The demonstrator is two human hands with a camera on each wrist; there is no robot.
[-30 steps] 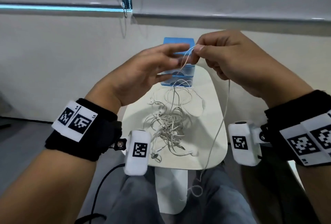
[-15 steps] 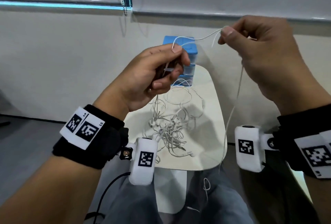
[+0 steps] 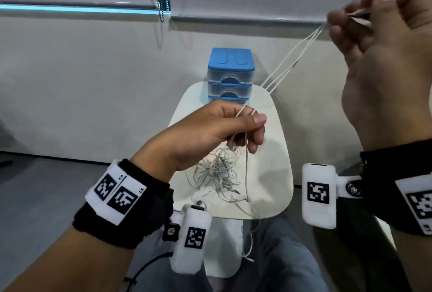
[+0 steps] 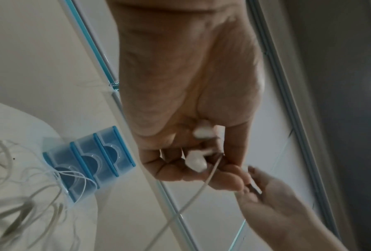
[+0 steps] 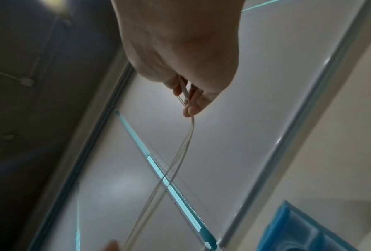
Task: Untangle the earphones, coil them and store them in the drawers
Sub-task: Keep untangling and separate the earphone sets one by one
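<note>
Early stage: left hand [image 3: 210, 133] grips earbuds, right hand [image 3: 383, 41] pinches the cord [image 3: 289, 62] taut. Tangle [image 3: 217, 175] mid-desk, drawers [image 3: 230, 74] closed.

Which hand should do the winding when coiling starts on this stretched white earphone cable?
Probably the right hand: it pinches the thin white earphone cable raised and clear, free to circle. The left hand grips the white earbuds low over the white table, a natural anchor.
</note>
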